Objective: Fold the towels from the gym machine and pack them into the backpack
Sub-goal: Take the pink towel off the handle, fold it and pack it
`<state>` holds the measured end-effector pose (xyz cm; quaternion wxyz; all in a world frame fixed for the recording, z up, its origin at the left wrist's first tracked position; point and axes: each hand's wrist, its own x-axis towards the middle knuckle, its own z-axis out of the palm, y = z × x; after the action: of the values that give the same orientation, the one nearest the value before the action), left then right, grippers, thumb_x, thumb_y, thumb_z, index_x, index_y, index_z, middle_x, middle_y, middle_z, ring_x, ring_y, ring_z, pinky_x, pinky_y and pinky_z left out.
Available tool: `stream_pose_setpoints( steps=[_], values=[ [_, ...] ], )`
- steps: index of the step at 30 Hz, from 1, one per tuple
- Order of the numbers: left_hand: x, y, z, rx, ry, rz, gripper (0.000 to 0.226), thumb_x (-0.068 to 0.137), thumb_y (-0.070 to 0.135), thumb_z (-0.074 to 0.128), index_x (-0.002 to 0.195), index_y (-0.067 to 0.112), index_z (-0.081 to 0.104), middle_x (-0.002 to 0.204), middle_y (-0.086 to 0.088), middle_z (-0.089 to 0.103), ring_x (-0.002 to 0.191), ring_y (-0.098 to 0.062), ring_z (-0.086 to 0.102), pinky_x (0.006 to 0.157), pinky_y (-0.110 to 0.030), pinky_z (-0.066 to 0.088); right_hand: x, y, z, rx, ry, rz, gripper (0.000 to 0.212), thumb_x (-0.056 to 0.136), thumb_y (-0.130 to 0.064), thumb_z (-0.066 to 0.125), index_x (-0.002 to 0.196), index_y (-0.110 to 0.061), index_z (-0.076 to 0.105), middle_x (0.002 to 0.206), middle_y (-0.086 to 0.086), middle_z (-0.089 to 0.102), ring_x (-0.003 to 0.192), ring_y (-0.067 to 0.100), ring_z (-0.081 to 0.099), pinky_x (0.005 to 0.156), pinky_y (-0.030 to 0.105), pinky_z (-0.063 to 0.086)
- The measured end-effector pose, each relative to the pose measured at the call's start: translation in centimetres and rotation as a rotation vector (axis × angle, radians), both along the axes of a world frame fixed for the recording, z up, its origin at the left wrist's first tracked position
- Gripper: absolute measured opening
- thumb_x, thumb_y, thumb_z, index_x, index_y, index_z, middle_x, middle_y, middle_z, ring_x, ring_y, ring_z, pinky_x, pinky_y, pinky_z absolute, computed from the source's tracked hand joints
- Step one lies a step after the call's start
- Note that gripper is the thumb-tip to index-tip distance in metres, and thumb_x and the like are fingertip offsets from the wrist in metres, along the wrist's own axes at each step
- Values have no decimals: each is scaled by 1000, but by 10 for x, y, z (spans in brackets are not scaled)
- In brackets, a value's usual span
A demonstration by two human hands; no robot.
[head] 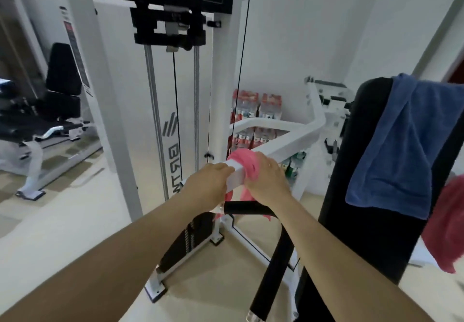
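A pink towel (242, 162) is wrapped around the white arm (288, 140) of the gym machine, its ends hanging below the bar. My right hand (267, 178) grips the towel on the bar. My left hand (208, 184) holds the white bar just left of the towel, fingers curled over it. A blue towel (399, 143) hangs over the black back pad (369, 161) at the right. Another pink towel (447, 226) hangs at the far right edge. The backpack is out of view.
The white cable machine frame (221, 83) with weight stack and cables stands straight ahead. Packs of water bottles (256, 105) sit in the corner behind it. A black-seated machine (57, 100) is at the left. Beige floor (75, 221) lies below.
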<state>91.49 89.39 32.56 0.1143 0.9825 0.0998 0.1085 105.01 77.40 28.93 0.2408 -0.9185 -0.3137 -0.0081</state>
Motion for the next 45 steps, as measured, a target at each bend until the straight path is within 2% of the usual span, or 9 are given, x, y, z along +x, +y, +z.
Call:
stream_pose_setpoints(
  steps=[7,13,18,21,27,30,35,39,45],
  values=[
    [96,34,-28,-184,-176,-88,52,91,8,51,139,28,46,137,0,52,121,-24,50,95,-38,45,15,35,15,102,-18,-69,29,92,-14,48,117,-25,60,103,5,53,92,27,60,84,40,52],
    [120,49,-50,-258,-408,-6,12,89,15,61,90,16,73,93,1,69,92,-23,58,81,-24,32,27,42,4,207,85,42,28,79,-23,61,106,-31,65,94,-2,59,93,20,56,81,34,51],
    [74,52,-7,-750,-468,57,15,101,18,45,89,13,53,72,7,49,64,5,45,58,-13,36,7,43,20,383,15,-19,23,81,-1,56,86,-23,59,81,-9,56,77,10,52,69,12,40],
    [29,63,24,-1015,-430,123,17,100,28,47,87,22,56,83,6,56,80,0,55,69,-18,44,-23,46,40,439,26,-62,22,83,4,49,82,-17,57,73,-12,57,64,4,52,58,8,39],
    [-55,87,37,-1529,-73,152,17,94,22,57,86,11,67,61,-1,66,49,-15,60,45,-23,51,-101,46,76,479,891,98,27,88,-45,60,92,-20,68,84,2,71,72,21,68,63,31,55],
    [-77,79,40,-1560,17,-4,20,96,16,53,88,2,66,67,-7,67,54,-15,61,47,-23,53,-136,44,78,169,508,251,32,80,-33,73,109,-27,61,99,-3,68,87,16,66,74,30,54],
    [-104,60,59,-1528,44,-222,16,93,10,56,93,-2,65,78,-10,69,65,-16,66,58,-22,56,-180,36,65,252,-191,-30,26,74,-9,63,82,-24,44,80,-1,51,64,3,41,54,15,24],
    [-130,47,73,-1427,105,-303,24,76,18,69,98,8,68,79,-4,71,71,-18,67,59,-24,57,-190,9,63,377,-243,-213,20,71,1,54,74,-18,49,72,4,57,66,23,48,57,31,31],
    [-176,29,50,-1114,301,-270,37,64,25,86,91,5,71,78,-14,61,66,-23,56,58,-30,48,-201,-63,66,401,-395,-391,27,68,8,46,80,-12,60,78,0,57,72,15,48,63,23,30]
  ],
)
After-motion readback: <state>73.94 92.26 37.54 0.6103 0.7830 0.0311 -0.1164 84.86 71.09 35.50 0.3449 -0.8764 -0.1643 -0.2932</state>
